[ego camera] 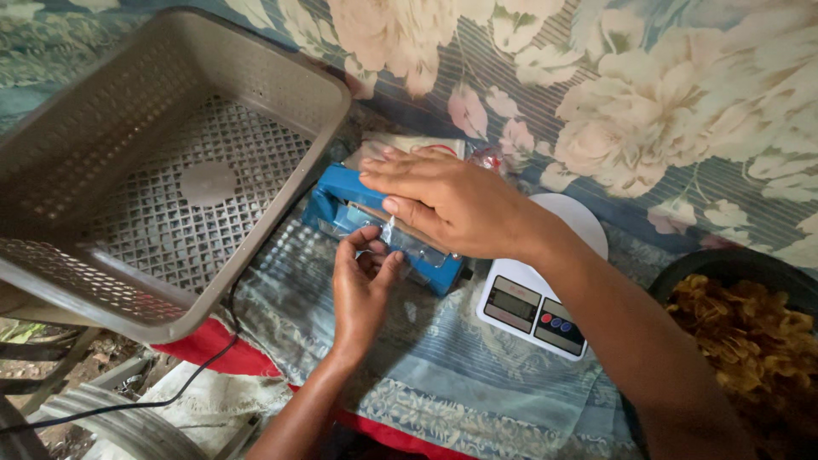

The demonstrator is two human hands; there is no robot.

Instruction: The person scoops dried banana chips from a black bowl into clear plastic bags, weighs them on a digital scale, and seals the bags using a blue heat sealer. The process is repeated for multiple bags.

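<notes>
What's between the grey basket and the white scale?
Head view: the blue heat sealer, with both hands on it: left hand, right hand.

Blue heat sealer [341, 189] clamping clear bag [388, 232]

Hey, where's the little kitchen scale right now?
In the head view, the white digital scale sits right of centre on the floral cloth, under the right forearm, between the blue heat sealer and the dark bowl of chips.
</notes>
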